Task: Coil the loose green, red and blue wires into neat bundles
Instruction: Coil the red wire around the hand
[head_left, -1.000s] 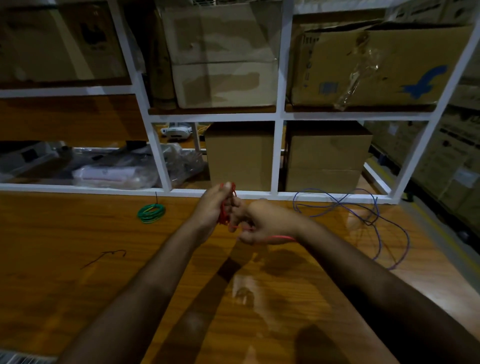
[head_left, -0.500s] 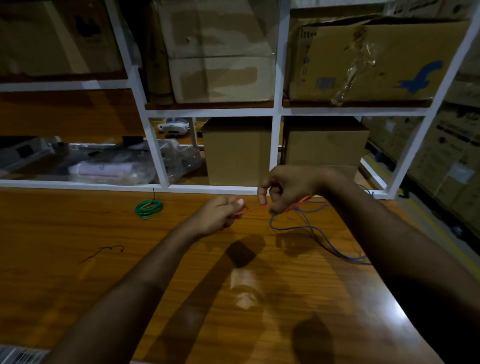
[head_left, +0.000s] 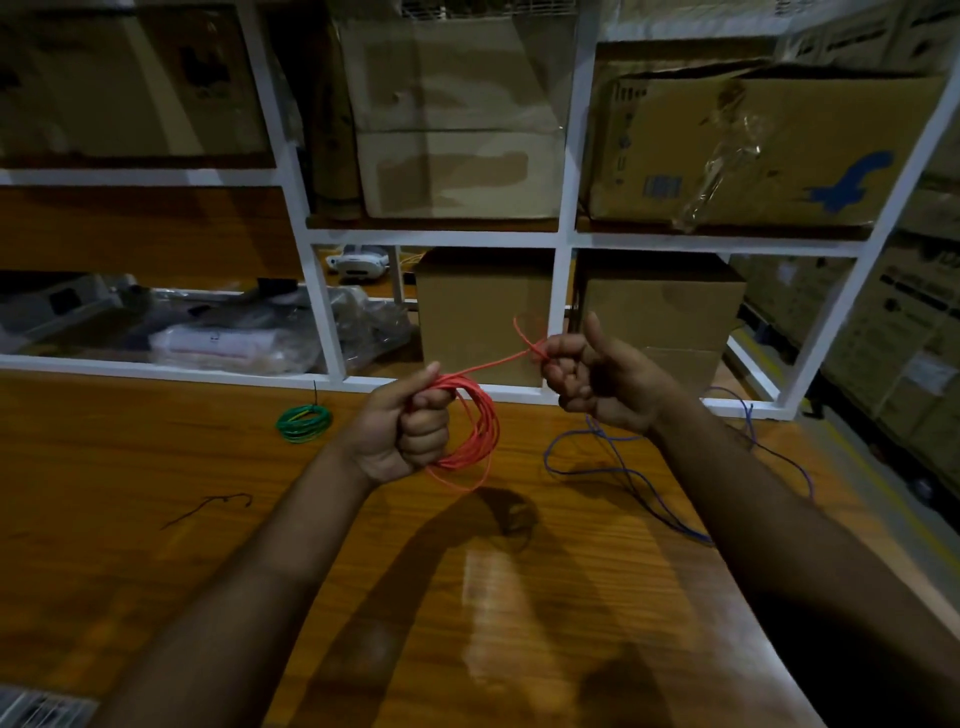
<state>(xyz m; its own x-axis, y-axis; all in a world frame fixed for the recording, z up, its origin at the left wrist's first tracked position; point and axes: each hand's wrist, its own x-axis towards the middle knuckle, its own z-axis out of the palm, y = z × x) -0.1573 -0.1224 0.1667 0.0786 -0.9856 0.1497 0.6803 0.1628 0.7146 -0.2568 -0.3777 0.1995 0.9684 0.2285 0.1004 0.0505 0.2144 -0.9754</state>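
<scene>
The red wire (head_left: 475, 426) is the one in hand: the left hand (head_left: 402, 428) is clenched around a bunch of its loops, held up above the middle of the tabletop (head_left: 156, 545), while the right hand (head_left: 597, 376) pinches the free tail, its fingers curled and thumb raised, with a short taut run of wire between the two hands. Judging by how little tail is left, the coiling of this wire looks nearly done; the next move probably calls for wrapping that last length around the loops and tucking the end so the bundle holds, without the left hand loosening its grip. The green wire (head_left: 304, 422) already lies as a small neat coil near the far edge of the tabletop, to the left of the hands. The blue wire (head_left: 623, 473) is still loose, sprawled toward the far right edge and partly hidden behind the right forearm, so its full run cannot be traced. A thin dark strand (head_left: 208, 509) lies on the left part of the tabletop; what it is cannot be made out. The light is dim, and how the red tail sits inside the right hand's fingers is hard to see
</scene>
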